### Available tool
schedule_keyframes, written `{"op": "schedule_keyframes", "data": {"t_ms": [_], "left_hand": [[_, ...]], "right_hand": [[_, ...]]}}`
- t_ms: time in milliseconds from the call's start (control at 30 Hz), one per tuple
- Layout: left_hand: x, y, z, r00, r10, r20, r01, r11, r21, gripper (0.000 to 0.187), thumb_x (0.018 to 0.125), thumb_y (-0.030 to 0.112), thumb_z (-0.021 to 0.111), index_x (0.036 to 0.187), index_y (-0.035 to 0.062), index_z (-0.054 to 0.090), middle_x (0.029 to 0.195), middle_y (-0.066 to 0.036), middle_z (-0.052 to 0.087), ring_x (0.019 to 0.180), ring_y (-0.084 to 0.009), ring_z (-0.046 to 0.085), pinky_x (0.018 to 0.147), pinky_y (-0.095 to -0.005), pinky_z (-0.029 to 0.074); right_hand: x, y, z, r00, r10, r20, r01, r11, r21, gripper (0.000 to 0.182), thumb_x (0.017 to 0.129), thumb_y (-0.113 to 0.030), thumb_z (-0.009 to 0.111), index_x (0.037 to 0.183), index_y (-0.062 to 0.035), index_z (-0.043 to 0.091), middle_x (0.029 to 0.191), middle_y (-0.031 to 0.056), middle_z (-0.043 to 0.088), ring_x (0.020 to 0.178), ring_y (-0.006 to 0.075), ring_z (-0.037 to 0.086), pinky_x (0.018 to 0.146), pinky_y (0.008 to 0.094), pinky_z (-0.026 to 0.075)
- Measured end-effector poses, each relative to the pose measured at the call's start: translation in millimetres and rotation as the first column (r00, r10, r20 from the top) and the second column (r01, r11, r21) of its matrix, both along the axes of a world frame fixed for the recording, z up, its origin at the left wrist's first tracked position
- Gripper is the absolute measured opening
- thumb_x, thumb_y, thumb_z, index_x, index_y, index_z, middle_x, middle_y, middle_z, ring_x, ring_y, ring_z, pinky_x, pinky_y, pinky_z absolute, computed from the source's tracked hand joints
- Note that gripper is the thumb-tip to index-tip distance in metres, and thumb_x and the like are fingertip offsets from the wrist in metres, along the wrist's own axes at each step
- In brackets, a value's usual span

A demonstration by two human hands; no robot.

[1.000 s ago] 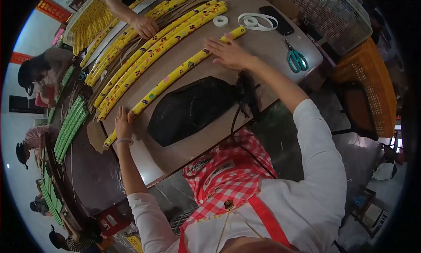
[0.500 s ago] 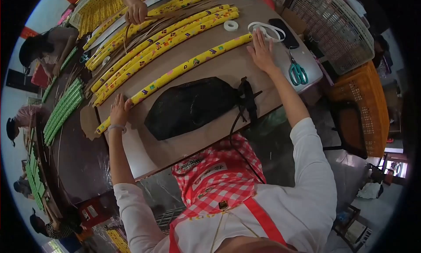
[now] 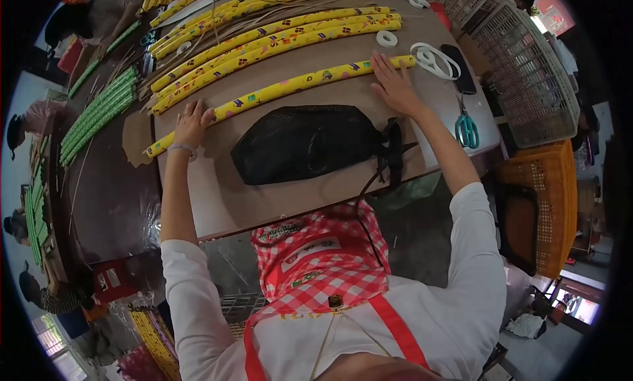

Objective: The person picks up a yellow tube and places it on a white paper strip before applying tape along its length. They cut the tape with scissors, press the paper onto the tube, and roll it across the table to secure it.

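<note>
A long yellow patterned roll (image 3: 283, 89) lies slantwise across the brown table (image 3: 217, 209). Near its left end rests my left hand (image 3: 192, 125), fingers partly spread on top of it. My right hand (image 3: 395, 85) lies flat over the roll close to its right end, fingers stretched out. Nearer to me than the roll is a black mesh bag (image 3: 306, 143) with a cord. Scissors with teal handles (image 3: 467, 130) are to the right of my right hand, and a loose white tape loop (image 3: 435, 61) is just past the roll's right end.
More yellow rolls (image 3: 283, 43) lie farther back with brown strips. A white tape roll (image 3: 386, 39) and a dark phone (image 3: 458, 67) are on the table. Green rolls (image 3: 99, 114) lie at the left. White baskets (image 3: 527, 77) and orange crates (image 3: 544, 209) stand right. People sit along the left.
The view has turned, so the table's contents appear shifted. Both my hands remain on the yellow roll. The other person's hand at the back strips is out of view.
</note>
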State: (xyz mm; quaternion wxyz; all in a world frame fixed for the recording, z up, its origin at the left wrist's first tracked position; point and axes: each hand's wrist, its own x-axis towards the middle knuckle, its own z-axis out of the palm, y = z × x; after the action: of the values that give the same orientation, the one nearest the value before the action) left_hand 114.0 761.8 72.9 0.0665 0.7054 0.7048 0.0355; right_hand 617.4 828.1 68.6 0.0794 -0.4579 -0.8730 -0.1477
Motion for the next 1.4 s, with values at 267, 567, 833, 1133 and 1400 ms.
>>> {"op": "schedule_keyframes", "data": {"t_ms": [267,567,833,1133,1400], "left_hand": [[3,0,5,1.0,0.005,0.0,-0.005,1.0,-0.006,0.067,0.089,0.056,0.027,0.131,0.0053,0.036,0.135,-0.015,0.035,0.126,-0.0298,0.03,0.105,-0.0445,0.02],[0,2,2,0.999,0.001,0.033,0.0,1.0,-0.025,0.066,0.089,0.057,0.026,0.131,0.0073,0.037,0.135,-0.013,0.035,0.125,-0.0297,0.032,0.105,-0.0451,0.02],[-3,4,2,1.0,-0.007,0.011,0.007,1.0,-0.007,0.064,0.089,0.056,0.026,0.131,0.0087,0.037,0.135,-0.013,0.035,0.125,-0.0288,0.032,0.104,-0.0444,0.021],[-5,4,-1,1.0,-0.002,0.011,0.002,1.0,-0.018,0.065,0.089,0.057,0.025,0.131,0.0097,0.037,0.134,-0.012,0.035,0.125,-0.0295,0.032,0.105,-0.0442,0.02],[-2,2,2,1.0,0.009,0.026,-0.009,1.0,-0.02,0.066,0.088,0.058,0.025,0.131,0.0091,0.037,0.134,-0.013,0.036,0.125,-0.0305,0.032,0.105,-0.0449,0.02]], "right_hand": [[-10,8,19,0.906,0.4,-0.141,-0.415,0.904,-0.099,0.053,0.086,-0.023,0.051,0.135,-0.0159,0.032,0.139,0.0035,0.033,0.126,0.0215,0.034,0.105,0.0468,0.022],[-4,48,8,0.893,0.377,-0.247,-0.386,0.922,0.013,0.052,0.081,-0.017,0.058,0.13,-0.0179,0.041,0.135,0.0,0.04,0.122,0.0179,0.04,0.101,0.0401,0.032],[14,35,8,0.789,0.556,-0.26,-0.549,0.829,0.107,0.028,0.082,-0.007,0.054,0.11,-0.009,0.058,0.13,0.0027,0.045,0.115,0.0198,0.048,0.097,0.0357,0.039],[1,31,6,0.931,0.165,-0.325,-0.153,0.986,0.062,0.03,0.083,-0.017,0.056,0.113,-0.0131,0.057,0.132,0.0034,0.044,0.115,0.0241,0.047,0.102,0.0392,0.03],[1,28,5,0.779,0.419,-0.467,-0.358,0.908,0.218,0.024,0.077,-0.004,0.058,0.1,-0.0088,0.06,0.119,0.0065,0.055,0.106,0.0213,0.054,0.085,0.0339,0.046]]}}
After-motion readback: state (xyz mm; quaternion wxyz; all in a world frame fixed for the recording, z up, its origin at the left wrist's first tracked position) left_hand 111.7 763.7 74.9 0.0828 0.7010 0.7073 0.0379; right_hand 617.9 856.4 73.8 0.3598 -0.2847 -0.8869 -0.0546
